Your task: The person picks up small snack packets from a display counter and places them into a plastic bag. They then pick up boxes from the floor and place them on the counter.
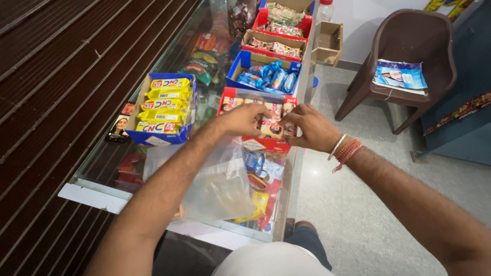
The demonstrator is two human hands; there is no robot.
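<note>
left hand (245,119): arm reaching forward, grip pinching a small packet (271,128) | right hand (309,128): wrist bent inward (bangles on it), grip grasping the same packet from the other side | packet: between both grips, over the red box (255,145) | around: clear plastic bag (220,184) under the left forearm, blue box of yellow packs (162,107) left of the grips on the glass table (97,163), brown chair (409,56) far right

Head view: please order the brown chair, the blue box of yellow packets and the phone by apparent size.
1. Brown chair, though it stands farther away
2. Blue box
3. Phone, clearly smallest
</note>
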